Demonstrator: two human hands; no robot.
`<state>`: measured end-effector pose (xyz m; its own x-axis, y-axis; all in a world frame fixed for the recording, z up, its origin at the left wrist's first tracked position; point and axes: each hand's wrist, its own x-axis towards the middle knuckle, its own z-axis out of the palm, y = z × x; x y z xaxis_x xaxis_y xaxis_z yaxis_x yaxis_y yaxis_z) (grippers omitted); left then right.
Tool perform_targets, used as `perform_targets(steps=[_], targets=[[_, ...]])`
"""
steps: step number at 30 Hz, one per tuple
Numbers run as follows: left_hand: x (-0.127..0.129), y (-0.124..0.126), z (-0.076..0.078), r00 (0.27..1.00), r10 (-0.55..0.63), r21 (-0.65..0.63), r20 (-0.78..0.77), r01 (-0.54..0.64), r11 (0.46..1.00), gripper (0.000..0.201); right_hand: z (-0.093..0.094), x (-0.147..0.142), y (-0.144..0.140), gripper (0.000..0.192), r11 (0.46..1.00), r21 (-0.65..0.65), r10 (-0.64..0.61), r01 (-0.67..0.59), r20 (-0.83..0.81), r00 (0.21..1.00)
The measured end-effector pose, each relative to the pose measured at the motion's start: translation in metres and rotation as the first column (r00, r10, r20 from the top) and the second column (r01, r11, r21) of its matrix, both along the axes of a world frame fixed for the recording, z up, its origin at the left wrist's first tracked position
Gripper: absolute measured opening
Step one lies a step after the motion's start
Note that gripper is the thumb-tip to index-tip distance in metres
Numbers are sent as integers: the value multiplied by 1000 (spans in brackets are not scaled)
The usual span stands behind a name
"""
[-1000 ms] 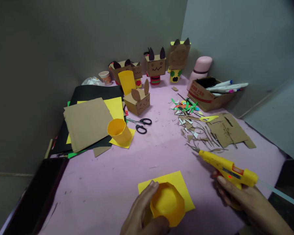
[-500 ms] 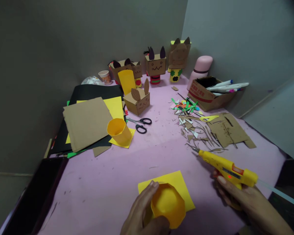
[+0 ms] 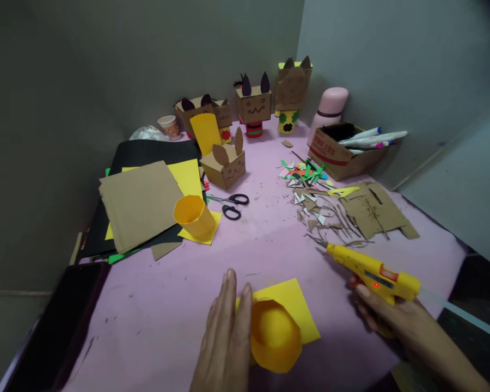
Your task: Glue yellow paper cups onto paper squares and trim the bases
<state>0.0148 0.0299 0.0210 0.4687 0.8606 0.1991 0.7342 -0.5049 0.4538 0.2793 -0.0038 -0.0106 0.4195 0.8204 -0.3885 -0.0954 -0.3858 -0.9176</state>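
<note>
At the lower left of the frame lies a phone (image 3: 61,321); above it, at middle left, is a cardboard sheet (image 3: 141,207). Next, left of centre, one yellow cup (image 3: 196,218) stands on a small yellow square, with scissors (image 3: 231,207) just beside it.

At the bottom centre, the left hand (image 3: 224,337) is what has changed. Half a second ago its fingers and thumb were curved around the second cup (image 3: 275,335); now they are straight, and the hand stands like a flat wall along the left side of this cup. It holds nothing; whether it touches the cup, I cannot tell. The cup is at the bottom centre, upright over the yellow sheet (image 3: 302,307). In my judgement it now stands by itself, so its place on the sheet does not depend on a pinch.

At the lower right, the right hand (image 3: 387,313) is closed around the handle of the glue gun (image 3: 369,269), as before. The nozzle points to upper left, well apart from the cup, near the scraps (image 3: 310,201).
</note>
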Motion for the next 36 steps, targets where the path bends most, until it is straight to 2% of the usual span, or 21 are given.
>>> perform_targets(steps=[2, 4, 7, 10, 17, 20, 25, 29, 33, 36], targets=[[11, 2, 0, 994, -7, 58, -105, 13, 998, 104, -2, 1, 0, 36, 1000, -1, -6, 6, -2, 1000], [21, 3, -2, 984, 2, 116, -180, 19, 993, 106, -4, 2, 0, 35, 1000, -6, 3, -4, -5, 1000], [31, 5, -3, 975, 49, 197, -216, -6, 980, 83, -9, 4, -2, 33, 999, 12, 36, -36, -10, 999], [34, 6, -5, 977, 41, 216, -210, 6, 976, 66, -11, 7, -3, 33, 998, -24, 59, -59, -1, 998], [29, 9, -10, 957, -33, 222, -289, 101, 970, 63, -12, 10, -3, 37, 993, -56, 102, -100, 28, 994], [26, 12, -6, 938, -72, 227, -339, 156, 961, 69, -14, 9, -3, 37, 994, -73, 89, -85, 39, 995], [20, 18, -3, 886, -154, 251, -437, 284, 925, 101, -15, 8, -2, 41, 995, -89, 53, -50, 35, 998], [18, 22, -8, 821, -267, 235, -505, 428, 873, 106, -14, 7, -1, 43, 996, -82, 38, -34, 40, 998], [21, 22, -9, 814, -293, 194, -502, 436, 879, 108, -13, 7, -1, 43, 997, -74, 36, -33, 30, 999], [24, 17, -4, 861, -208, 237, -464, 347, 907, 109, -13, 8, -2, 39, 996, -71, 55, -53, 28, 998]])
